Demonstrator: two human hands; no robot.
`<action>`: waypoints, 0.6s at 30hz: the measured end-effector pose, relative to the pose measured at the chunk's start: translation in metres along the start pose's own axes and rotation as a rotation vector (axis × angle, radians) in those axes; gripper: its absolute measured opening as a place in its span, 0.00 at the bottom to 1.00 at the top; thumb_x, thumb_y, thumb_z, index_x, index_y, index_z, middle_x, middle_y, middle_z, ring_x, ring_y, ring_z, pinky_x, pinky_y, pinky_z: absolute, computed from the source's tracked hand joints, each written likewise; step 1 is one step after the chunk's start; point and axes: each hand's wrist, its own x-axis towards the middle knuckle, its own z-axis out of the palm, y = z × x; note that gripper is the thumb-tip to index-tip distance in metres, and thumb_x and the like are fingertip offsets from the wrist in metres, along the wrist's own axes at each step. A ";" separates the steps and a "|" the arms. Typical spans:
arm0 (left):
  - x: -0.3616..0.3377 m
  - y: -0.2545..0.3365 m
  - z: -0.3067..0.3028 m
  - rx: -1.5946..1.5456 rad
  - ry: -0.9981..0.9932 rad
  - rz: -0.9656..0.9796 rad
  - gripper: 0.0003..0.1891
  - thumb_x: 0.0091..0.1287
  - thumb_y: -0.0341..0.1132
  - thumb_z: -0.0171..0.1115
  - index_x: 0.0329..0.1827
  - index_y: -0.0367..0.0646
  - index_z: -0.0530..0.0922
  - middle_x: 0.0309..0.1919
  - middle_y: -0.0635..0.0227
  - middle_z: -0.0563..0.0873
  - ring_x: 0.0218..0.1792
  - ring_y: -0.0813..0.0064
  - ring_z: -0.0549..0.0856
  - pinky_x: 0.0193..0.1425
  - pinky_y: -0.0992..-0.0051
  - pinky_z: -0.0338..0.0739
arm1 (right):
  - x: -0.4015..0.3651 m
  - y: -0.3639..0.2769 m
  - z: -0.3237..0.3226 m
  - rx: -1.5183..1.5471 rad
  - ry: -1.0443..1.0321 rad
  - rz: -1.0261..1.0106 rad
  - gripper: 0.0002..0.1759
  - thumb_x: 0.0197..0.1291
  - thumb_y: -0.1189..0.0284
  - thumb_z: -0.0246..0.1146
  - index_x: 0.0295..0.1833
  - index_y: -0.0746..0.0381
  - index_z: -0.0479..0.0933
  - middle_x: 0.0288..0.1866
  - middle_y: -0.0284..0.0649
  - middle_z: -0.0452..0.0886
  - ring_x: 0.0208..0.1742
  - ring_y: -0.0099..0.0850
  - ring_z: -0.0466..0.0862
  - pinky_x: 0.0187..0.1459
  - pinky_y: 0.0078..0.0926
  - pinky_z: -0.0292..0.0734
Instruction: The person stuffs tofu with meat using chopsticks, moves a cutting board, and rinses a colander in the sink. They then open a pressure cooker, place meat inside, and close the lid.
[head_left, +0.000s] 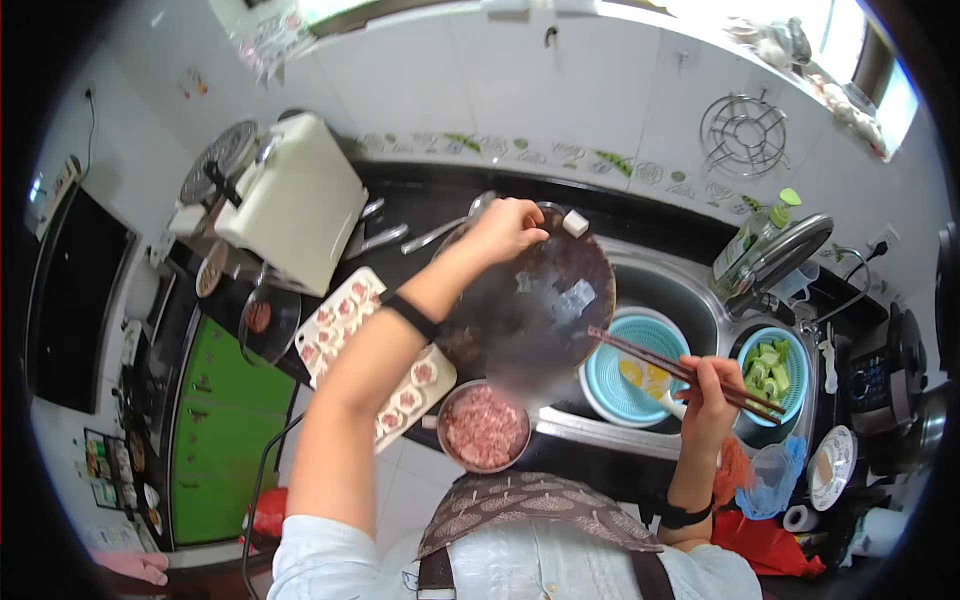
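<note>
My left hand [512,230] reaches over the far side of a round dark board or pan [480,310], fingers pinched together; anything between them is hidden. Beside it, at the far rim, sits a small white block [575,222]. Pale shiny patches show on the dark surface, and a whitish blur covers its near edge. My right hand [712,400] is closed around brown chopsticks [650,358], their tips pointing left toward the round surface. Below them, yellow egg [645,376] shows over a light-blue basket [615,355], with a white handle close to my fingers.
A bowl of minced meat [485,427] stands near my apron. Left of it lies a white tray [437,362] with meat portions in its hollows. A blue basket of cut green vegetables [770,370], the sink [670,280] and faucet [785,255] are on the right.
</note>
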 end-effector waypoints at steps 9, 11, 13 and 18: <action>0.108 -0.040 0.148 0.361 -0.019 -0.106 0.25 0.55 0.41 0.61 0.57 0.45 0.69 0.56 0.39 0.65 0.54 0.45 0.69 0.57 0.60 0.68 | 0.026 0.008 -0.056 0.069 0.300 0.040 0.04 0.54 0.79 0.57 0.36 0.66 0.71 0.32 0.48 0.80 0.30 0.31 0.83 0.19 0.14 0.76; 0.120 -0.064 0.163 0.355 -0.142 -0.104 0.21 0.56 0.39 0.59 0.53 0.44 0.73 0.55 0.41 0.67 0.55 0.47 0.69 0.56 0.62 0.69 | 0.031 0.011 -0.061 0.070 0.322 0.037 0.04 0.54 0.79 0.57 0.36 0.66 0.71 0.33 0.48 0.80 0.30 0.31 0.83 0.19 0.14 0.76; 0.120 -0.062 0.161 0.342 -0.135 -0.112 0.18 0.56 0.37 0.59 0.50 0.43 0.75 0.52 0.43 0.71 0.53 0.48 0.71 0.54 0.63 0.70 | 0.032 0.013 -0.061 0.065 0.340 0.045 0.04 0.54 0.79 0.56 0.36 0.66 0.71 0.33 0.48 0.80 0.30 0.31 0.83 0.19 0.14 0.76; 0.100 -0.054 0.154 0.026 0.205 -0.136 0.10 0.57 0.32 0.58 0.40 0.41 0.79 0.37 0.53 0.80 0.42 0.57 0.79 0.46 0.68 0.74 | 0.033 0.016 -0.053 0.054 0.321 0.065 0.04 0.54 0.79 0.56 0.36 0.66 0.71 0.33 0.48 0.80 0.31 0.31 0.83 0.19 0.14 0.76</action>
